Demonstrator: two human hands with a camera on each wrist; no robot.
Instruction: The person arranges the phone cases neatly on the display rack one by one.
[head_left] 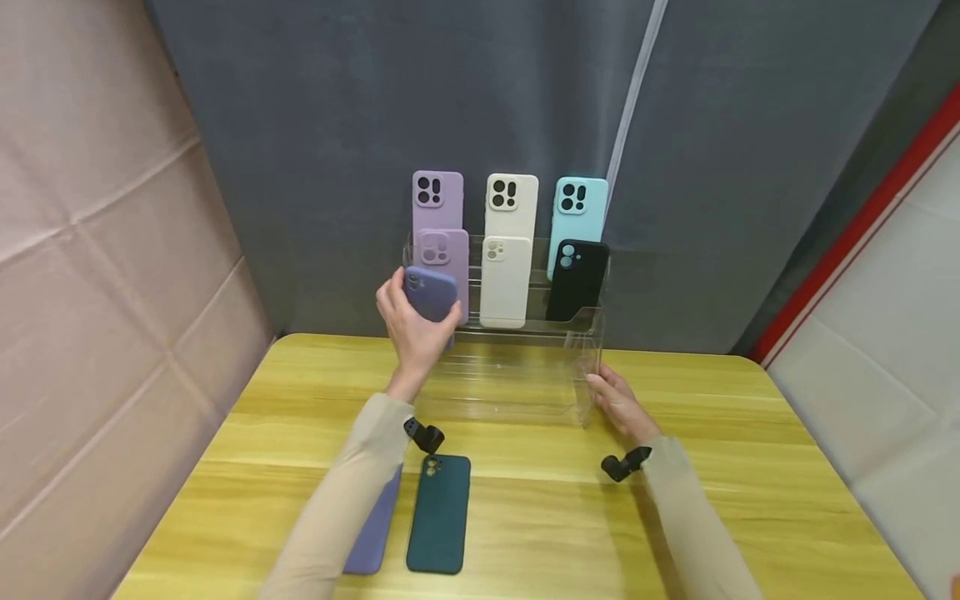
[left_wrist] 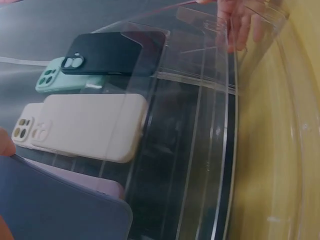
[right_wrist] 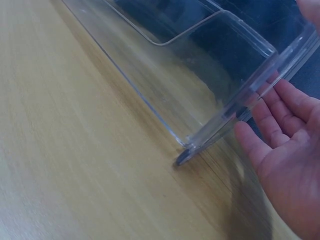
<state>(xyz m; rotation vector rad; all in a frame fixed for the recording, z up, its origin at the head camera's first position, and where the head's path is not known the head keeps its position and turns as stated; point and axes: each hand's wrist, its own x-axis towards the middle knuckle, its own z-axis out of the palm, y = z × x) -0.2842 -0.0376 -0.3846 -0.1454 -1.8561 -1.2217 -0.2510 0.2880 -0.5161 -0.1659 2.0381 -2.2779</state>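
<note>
My left hand (head_left: pixel 416 333) grips a blue-violet phone case (head_left: pixel 431 293) by its sides, fingers on one edge and thumb on the other. It is at the left of a clear tiered display rack (head_left: pixel 502 392), in front of a lilac case (head_left: pixel 455 262). In the left wrist view the held case (left_wrist: pixel 60 205) fills the lower left corner. My right hand (head_left: pixel 622 404) touches the rack's right side near the table. The right wrist view shows its fingers (right_wrist: pixel 272 120) extended against the clear side wall (right_wrist: pixel 235 107).
The rack's upper tiers hold a purple case (head_left: pixel 442 200), a cream case (head_left: pixel 521 200), a turquoise case (head_left: pixel 588 208), a white case (head_left: pixel 506 283) and a black case (head_left: pixel 577 283). On the wooden table (head_left: pixel 547 517) lie a dark green case (head_left: pixel 440 517) and a violet case (head_left: pixel 372 533), partly behind the left sleeve.
</note>
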